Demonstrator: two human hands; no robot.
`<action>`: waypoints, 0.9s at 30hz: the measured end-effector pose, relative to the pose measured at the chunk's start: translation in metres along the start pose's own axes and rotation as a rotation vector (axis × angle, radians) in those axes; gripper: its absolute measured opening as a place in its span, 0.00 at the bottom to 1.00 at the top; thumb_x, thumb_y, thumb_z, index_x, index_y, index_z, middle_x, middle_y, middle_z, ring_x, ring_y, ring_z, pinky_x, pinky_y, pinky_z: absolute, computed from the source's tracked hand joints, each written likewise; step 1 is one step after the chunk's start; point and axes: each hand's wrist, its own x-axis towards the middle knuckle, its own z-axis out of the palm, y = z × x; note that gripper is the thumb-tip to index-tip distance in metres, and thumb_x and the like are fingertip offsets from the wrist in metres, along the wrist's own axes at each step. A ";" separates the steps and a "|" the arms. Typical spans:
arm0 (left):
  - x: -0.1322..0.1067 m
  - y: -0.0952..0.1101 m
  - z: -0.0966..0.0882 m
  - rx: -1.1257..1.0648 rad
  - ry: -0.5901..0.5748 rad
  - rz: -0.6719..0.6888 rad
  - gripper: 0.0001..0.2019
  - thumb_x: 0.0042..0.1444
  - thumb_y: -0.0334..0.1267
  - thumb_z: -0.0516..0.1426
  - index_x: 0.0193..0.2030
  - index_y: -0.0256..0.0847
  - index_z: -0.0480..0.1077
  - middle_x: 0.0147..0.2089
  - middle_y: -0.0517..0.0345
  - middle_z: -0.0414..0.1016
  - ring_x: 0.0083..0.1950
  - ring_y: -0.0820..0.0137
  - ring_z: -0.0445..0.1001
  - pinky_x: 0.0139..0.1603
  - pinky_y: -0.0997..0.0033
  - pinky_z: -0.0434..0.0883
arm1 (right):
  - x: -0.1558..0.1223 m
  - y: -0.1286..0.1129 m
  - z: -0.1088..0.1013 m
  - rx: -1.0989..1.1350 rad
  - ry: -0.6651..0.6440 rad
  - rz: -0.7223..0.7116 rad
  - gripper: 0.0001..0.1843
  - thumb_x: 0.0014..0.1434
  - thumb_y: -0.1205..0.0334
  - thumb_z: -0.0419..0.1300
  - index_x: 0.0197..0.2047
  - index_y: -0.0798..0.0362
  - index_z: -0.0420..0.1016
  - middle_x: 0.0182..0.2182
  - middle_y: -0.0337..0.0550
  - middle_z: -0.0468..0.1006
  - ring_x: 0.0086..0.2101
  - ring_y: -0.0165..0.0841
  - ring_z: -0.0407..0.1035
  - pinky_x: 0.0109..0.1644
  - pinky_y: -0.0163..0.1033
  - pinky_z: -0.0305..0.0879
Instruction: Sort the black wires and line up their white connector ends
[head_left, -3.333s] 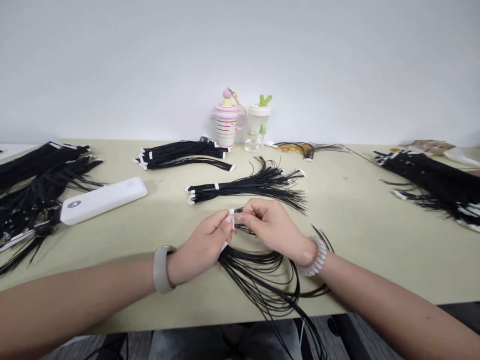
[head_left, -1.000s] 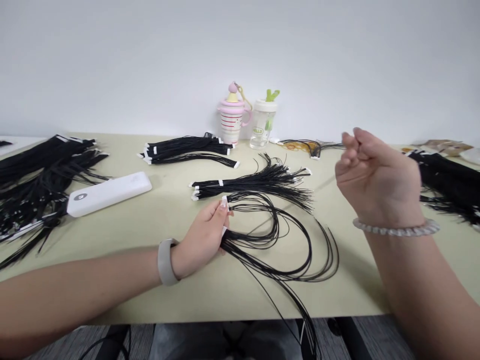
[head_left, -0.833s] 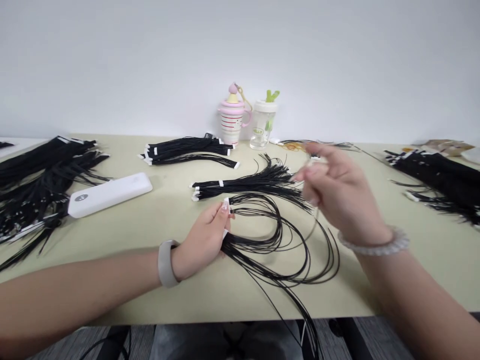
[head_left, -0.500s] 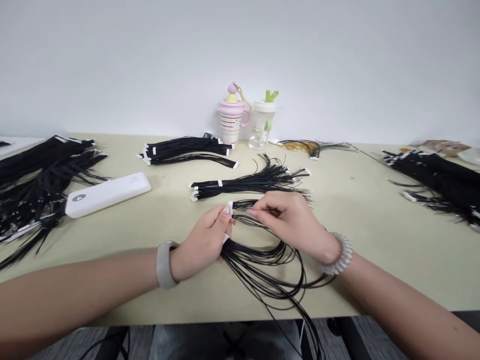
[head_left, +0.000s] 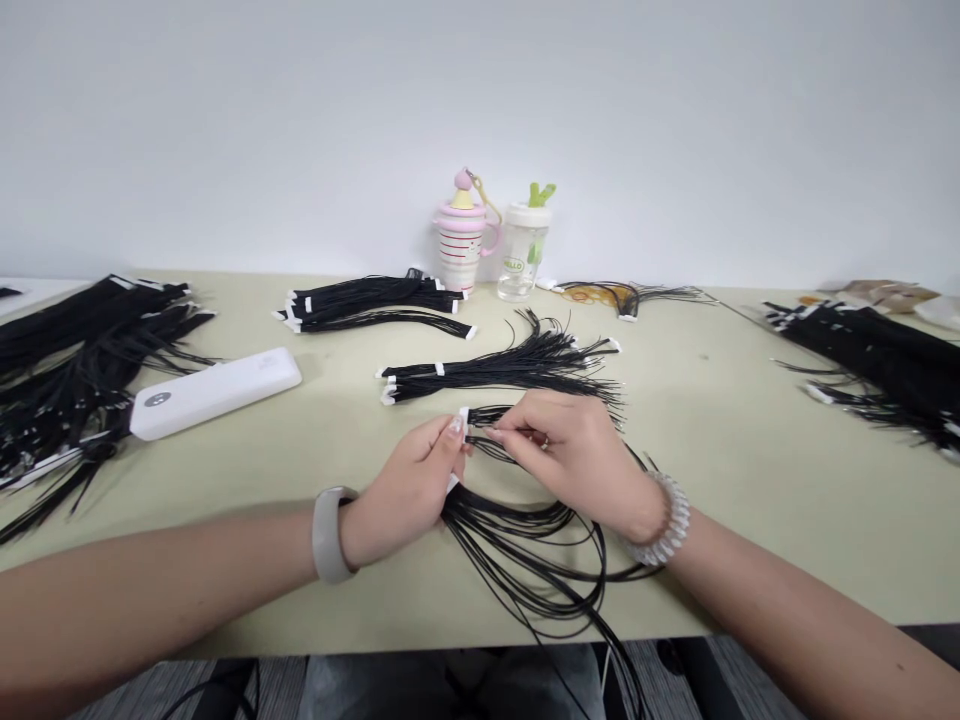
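Observation:
My left hand [head_left: 420, 465] is closed round a bundle of black wires with white connectors, thumb pressed on the upper white connector [head_left: 464, 424]. A second white connector [head_left: 451, 484] shows below its fingers. From there the black wires [head_left: 540, 560] loop rightward and hang over the table's front edge. My right hand [head_left: 566, 450] pinches one thin black wire close to the right side of the upper connector. Its fingertips are a short way from that connector; I cannot tell whether the wire's tip touches it. Just beyond both hands lies a bundle of black wires [head_left: 487, 375] with white connectors.
A white power bank [head_left: 217, 393] lies at left beside heaped black wires [head_left: 97, 350]. Another wire bundle [head_left: 375, 300] is at the back. Behind stand a pink striped cup [head_left: 460, 250] and a clear tumbler [head_left: 517, 255]. More wires [head_left: 885, 360] are piled at right.
My right hand has moved slightly left, bringing the pinched wire closer to the upper connector. My left hand keeps its hold almost in place.

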 end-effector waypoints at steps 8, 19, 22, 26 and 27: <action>0.000 -0.001 -0.001 0.033 -0.046 0.031 0.19 0.62 0.44 0.42 0.22 0.40 0.56 0.20 0.64 0.57 0.23 0.75 0.57 0.26 0.74 0.57 | 0.000 0.001 0.001 -0.013 -0.067 -0.032 0.08 0.56 0.68 0.54 0.29 0.57 0.73 0.24 0.37 0.71 0.26 0.23 0.63 0.32 0.29 0.56; 0.003 -0.008 0.000 -0.140 -0.003 -0.101 0.20 0.59 0.52 0.43 0.23 0.40 0.55 0.20 0.65 0.55 0.21 0.76 0.56 0.23 0.74 0.59 | 0.004 0.009 -0.017 -0.150 -0.038 -0.001 0.13 0.50 0.58 0.62 0.33 0.55 0.64 0.31 0.40 0.67 0.31 0.28 0.61 0.34 0.32 0.57; 0.006 -0.009 0.002 -0.283 0.106 -0.183 0.19 0.58 0.52 0.45 0.24 0.41 0.55 0.21 0.65 0.54 0.19 0.76 0.55 0.20 0.74 0.58 | 0.002 0.006 -0.036 -0.038 -0.100 0.091 0.18 0.51 0.52 0.61 0.23 0.55 0.59 0.20 0.34 0.60 0.23 0.24 0.53 0.25 0.30 0.51; 0.008 -0.007 0.003 -0.374 0.150 -0.221 0.18 0.58 0.51 0.46 0.24 0.41 0.56 0.19 0.66 0.52 0.18 0.77 0.53 0.18 0.75 0.56 | -0.004 -0.001 -0.041 0.162 -0.593 0.216 0.23 0.58 0.50 0.52 0.17 0.55 0.56 0.15 0.32 0.49 0.18 0.22 0.43 0.18 0.30 0.41; 0.009 -0.006 0.003 -0.368 0.152 -0.216 0.18 0.58 0.50 0.45 0.24 0.41 0.56 0.19 0.66 0.53 0.18 0.77 0.53 0.18 0.75 0.55 | -0.006 -0.003 -0.036 0.198 -0.688 0.202 0.23 0.59 0.52 0.51 0.17 0.55 0.56 0.16 0.32 0.49 0.18 0.22 0.43 0.19 0.30 0.41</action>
